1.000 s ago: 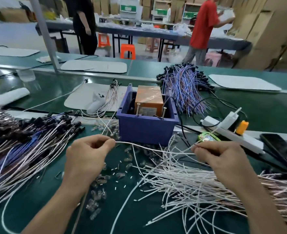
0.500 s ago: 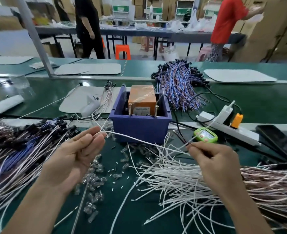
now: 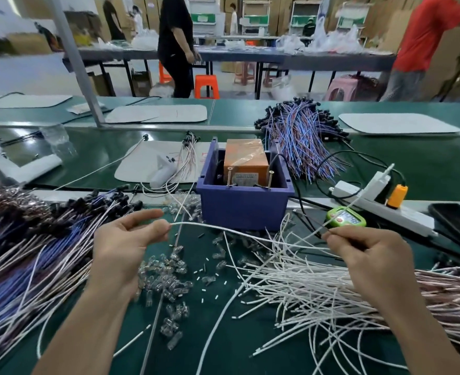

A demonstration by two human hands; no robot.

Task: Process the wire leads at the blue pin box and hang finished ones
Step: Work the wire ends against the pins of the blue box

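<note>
The blue pin box (image 3: pixel 242 209) stands on the green tabletop (image 3: pixel 185 361), at the middle of the scene and just beyond both hands. Inside it sits an orange block (image 3: pixel 245 158) with two upright metal pins (image 3: pixel 229 175) in front of it.

A white wire lead (image 3: pixel 237 231) stretches across in front of the box, between the two hands and above the tabletop. The left hand (image 3: pixel 126 247) is on the near left with its fingers (image 3: pixel 145 216) relaxed and spread apart. The lead's left end touches the tip of the lower digit and is not pinched. The right hand (image 3: pixel 369 255) is on the near right with its fingers curled, pinching white lead at the fingertips. A white strand runs from that pinch up toward the far right. Whether it is the same lead cannot be told.

Under the right hand lies a loose pile of white leads (image 3: pixel 318 288). Between the hands are scattered clear plastic pieces (image 3: pixel 166 277). A bundle of black-tipped wires (image 3: pixel 34 253) covers the near left. Far right of the box lies a blue and purple wire bundle (image 3: pixel 302 142). Right of the box are a green counter (image 3: pixel 345 216), a white power strip (image 3: pixel 380 201) and a black phone (image 3: pixel 456 226)
</note>
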